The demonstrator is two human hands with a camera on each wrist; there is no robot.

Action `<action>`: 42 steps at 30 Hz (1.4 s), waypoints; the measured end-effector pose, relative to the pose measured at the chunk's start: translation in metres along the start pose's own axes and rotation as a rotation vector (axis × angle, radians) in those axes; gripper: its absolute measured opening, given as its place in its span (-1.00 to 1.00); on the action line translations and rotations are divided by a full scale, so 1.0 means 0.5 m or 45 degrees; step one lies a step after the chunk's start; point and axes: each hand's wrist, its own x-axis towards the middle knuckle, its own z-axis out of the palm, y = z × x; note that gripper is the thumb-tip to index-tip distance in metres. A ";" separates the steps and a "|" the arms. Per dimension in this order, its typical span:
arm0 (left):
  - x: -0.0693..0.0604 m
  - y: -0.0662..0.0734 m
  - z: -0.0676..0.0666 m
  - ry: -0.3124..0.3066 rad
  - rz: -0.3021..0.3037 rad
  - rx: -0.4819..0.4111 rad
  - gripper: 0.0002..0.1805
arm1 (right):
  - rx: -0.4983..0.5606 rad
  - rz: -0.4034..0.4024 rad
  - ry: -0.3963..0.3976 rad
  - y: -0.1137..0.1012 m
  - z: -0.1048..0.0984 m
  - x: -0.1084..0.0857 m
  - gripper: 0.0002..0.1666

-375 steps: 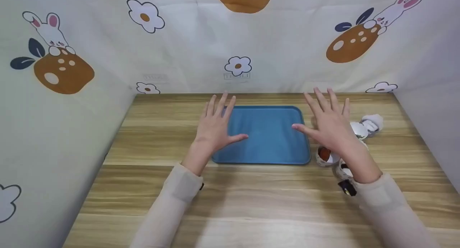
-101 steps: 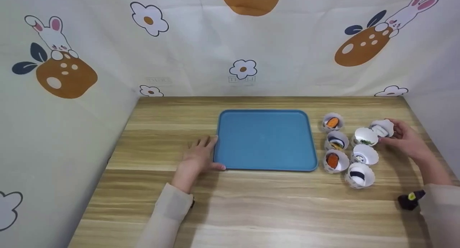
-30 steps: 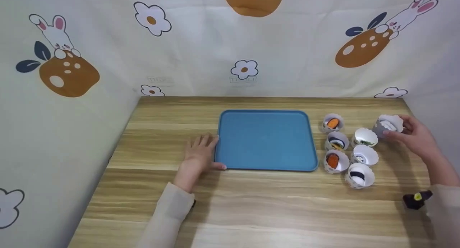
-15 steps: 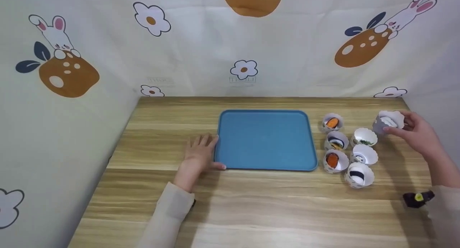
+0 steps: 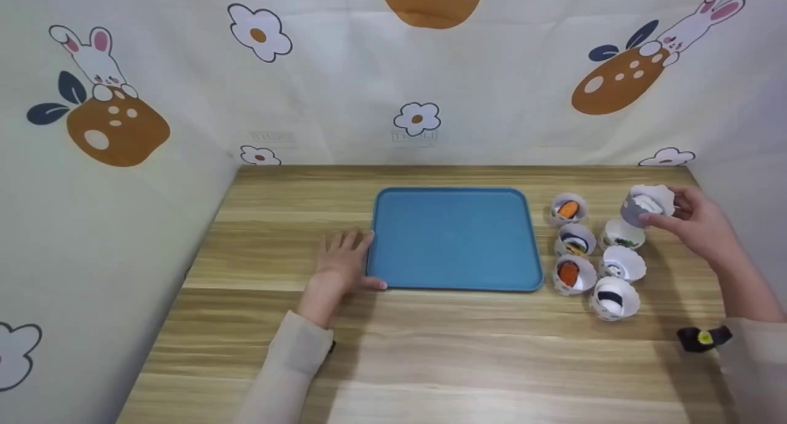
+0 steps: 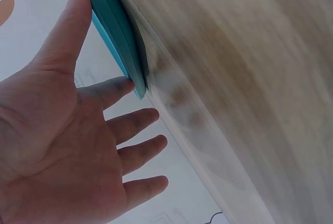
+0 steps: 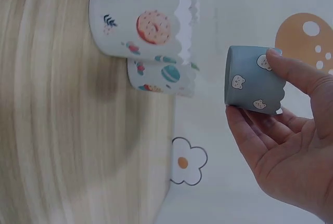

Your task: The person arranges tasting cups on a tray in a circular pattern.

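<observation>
My right hand (image 5: 707,227) grips a grey-blue paper baking cup (image 5: 631,212) between thumb and fingers, raised above the table at the back right. Small bear faces decorate its wall (image 7: 250,81) in the right wrist view. Something white lies inside; its kind is unclear. My left hand (image 5: 338,269) rests at the left edge of a blue tray (image 5: 455,239), fingers spread and fairly straight. In the left wrist view, the thumb and index finger touch the tray's rim (image 6: 117,24), and the other fingers extend beside it.
Several patterned paper cups stand right of the tray in two columns. A near cup (image 5: 632,304) holds a white sushi piece with a black band (image 5: 610,298). Orange pieces (image 5: 568,210) and a red-orange piece (image 5: 568,274) lie in others. A patterned curtain (image 5: 332,74) surrounds the table (image 5: 467,350).
My right hand has lifted the grey-blue cup from beside the right column, first rightward and up, now back left above the column's far cup. The left hand stays at the tray.
</observation>
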 end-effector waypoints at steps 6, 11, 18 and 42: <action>0.000 0.000 0.000 0.008 0.003 -0.016 0.20 | 0.015 -0.031 -0.017 -0.020 0.012 0.006 -0.20; -0.001 0.000 0.001 0.012 0.008 -0.017 0.20 | 0.014 -0.056 -0.025 -0.037 0.023 0.012 -0.21; -0.001 0.001 0.002 0.014 0.020 -0.036 0.19 | 0.039 -0.065 -0.038 -0.056 0.037 0.014 -0.24; 0.001 -0.004 0.002 0.007 0.023 0.012 0.18 | 0.037 -0.080 -0.089 -0.133 0.096 0.029 -0.23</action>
